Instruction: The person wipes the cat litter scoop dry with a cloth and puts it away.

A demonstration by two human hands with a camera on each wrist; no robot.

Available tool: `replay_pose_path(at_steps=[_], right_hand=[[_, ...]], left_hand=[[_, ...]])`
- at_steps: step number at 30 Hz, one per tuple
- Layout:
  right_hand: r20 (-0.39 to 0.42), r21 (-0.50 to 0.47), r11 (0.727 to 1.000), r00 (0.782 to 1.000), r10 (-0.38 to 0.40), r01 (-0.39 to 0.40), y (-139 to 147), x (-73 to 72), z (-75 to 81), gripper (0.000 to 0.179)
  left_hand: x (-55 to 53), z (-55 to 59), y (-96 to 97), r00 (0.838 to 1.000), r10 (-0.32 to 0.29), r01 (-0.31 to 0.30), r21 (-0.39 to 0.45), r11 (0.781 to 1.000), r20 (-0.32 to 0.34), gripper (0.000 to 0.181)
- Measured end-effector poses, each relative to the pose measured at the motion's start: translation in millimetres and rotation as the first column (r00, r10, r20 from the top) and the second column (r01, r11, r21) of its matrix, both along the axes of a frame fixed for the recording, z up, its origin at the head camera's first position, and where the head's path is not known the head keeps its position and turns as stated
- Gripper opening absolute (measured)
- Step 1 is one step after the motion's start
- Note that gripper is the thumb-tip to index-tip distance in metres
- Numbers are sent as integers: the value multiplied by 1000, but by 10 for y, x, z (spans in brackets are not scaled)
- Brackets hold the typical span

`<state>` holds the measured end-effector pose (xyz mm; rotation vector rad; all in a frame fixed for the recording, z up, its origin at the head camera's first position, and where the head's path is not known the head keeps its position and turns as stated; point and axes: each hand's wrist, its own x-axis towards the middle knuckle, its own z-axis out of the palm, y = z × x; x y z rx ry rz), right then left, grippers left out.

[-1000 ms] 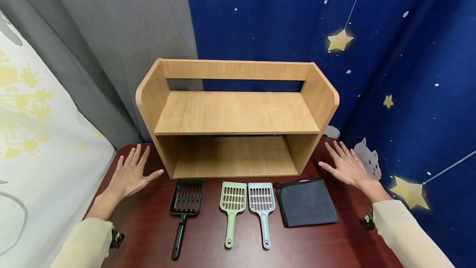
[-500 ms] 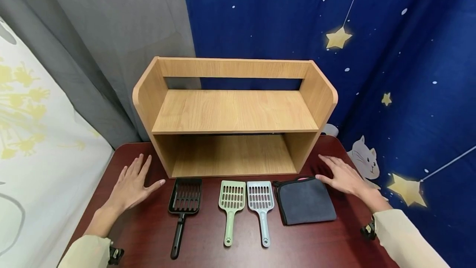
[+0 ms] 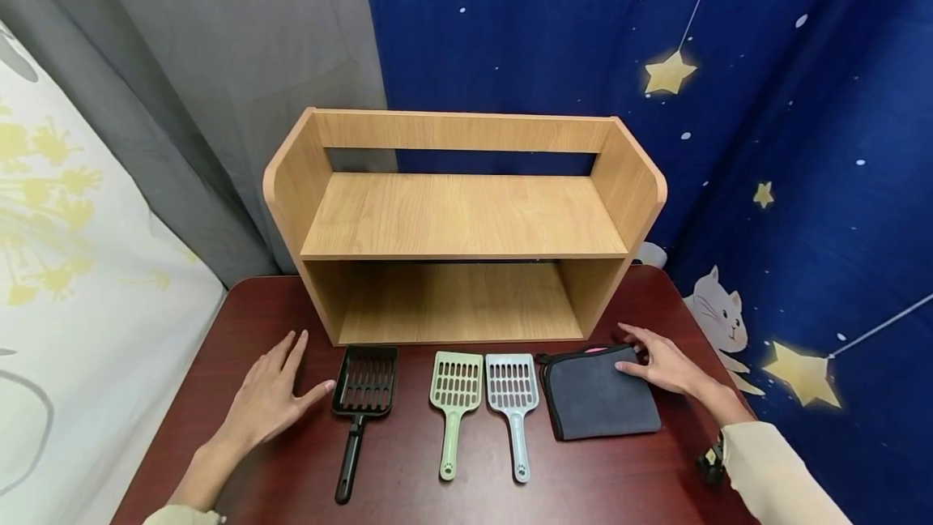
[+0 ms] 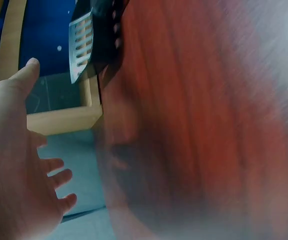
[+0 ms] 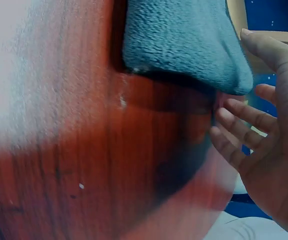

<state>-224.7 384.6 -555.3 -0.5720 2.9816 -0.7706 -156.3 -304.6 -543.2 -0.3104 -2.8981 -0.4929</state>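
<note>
At the near edge of the view, a cream sleeve point(image 3: 776, 468) covers the right forearm, with a dark device point(image 3: 710, 460) at the wrist. Just beyond, on the reddish-brown desk point(image 3: 583, 484), three slotted scoops lie with their handles toward the near side. The black scoop point(image 3: 356, 428) is on the left, its handle slightly slanted; the green scoop point(image 3: 453, 414) lies at the middle, and the pale blue scoop point(image 3: 514, 414) just beside it on the right. Next to that, farther right, a dark grey pouch point(image 3: 601, 395) with black edging lies flat, a bit of pink showing at its far edge.

The left hand point(image 3: 268, 395) is released, fingers extended above the desk, its thumb pointing at the black scoop's head and just short of it. The right hand point(image 3: 663, 363) is at the pouch's far right corner, thumb above the cloth and fingers loosely bent beside the edge; it grasps nothing, and whether it touches the pouch cannot be told.

Behind the scoops' heads stands a two-tier wooden shelf point(image 3: 463, 217). Farthest away hang a grey curtain point(image 3: 248, 39) on the left and a blue curtain point(image 3: 525, 31) with yellow stars on the right.
</note>
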Motion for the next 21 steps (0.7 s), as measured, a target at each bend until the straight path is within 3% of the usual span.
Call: replay_pose_path(at_steps=[7, 15, 18, 21], right_hand=[[69, -169, 985, 997, -28, 40, -22, -19, -96, 76], [206, -362, 929, 978, 2, 74, -55, -23, -107, 77], [222, -395, 916, 975, 26, 66, -64, -29, -113, 74], [196, -372, 927, 980, 25, 51, -69, -34, -127, 71]], left_hand=[[218, -69, 167, 997, 51, -54, 45, 998, 63, 102], [445, -100, 460, 979, 107, -121, 70, 990, 173, 110], [529, -101, 557, 973, 131, -145, 67, 987, 190, 112], [605, -117, 639, 970, 160, -175, 69, 982, 185, 113]])
